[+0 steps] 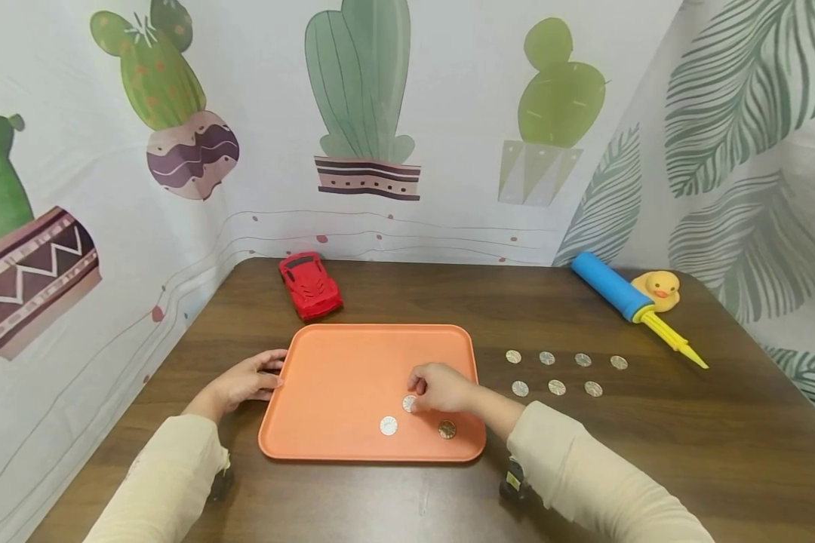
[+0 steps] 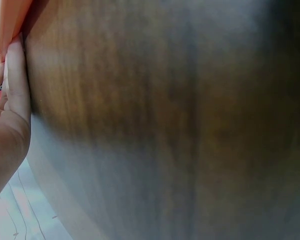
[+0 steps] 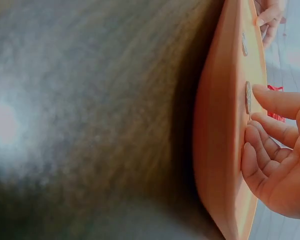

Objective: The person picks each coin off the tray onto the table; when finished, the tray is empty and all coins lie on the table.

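Note:
A shallow orange tray [image 1: 339, 377] lies on the wooden table. At its left rim, my left hand [image 1: 250, 381] holds the edge, its fingers against the rim in the left wrist view. Over the tray's right half, my right hand [image 1: 441, 388] has thumb and index finger at the edges of a silver coin [image 1: 408, 403], which looks flat on the tray; the fingertips partly cover it. Another silver coin [image 1: 389, 426] lies nearby to the lower left. A darker, brownish coin [image 1: 447, 430] rests below the right hand.
Right of the tray, several silver coins [image 1: 547, 358] lie in two rows. A red toy car [image 1: 310, 286] stands behind the tray. Towards the back right are a blue and yellow pump [image 1: 611, 290] and a yellow rubber duck [image 1: 660, 290]. A printed cloth [image 1: 448, 226] hangs behind the table.

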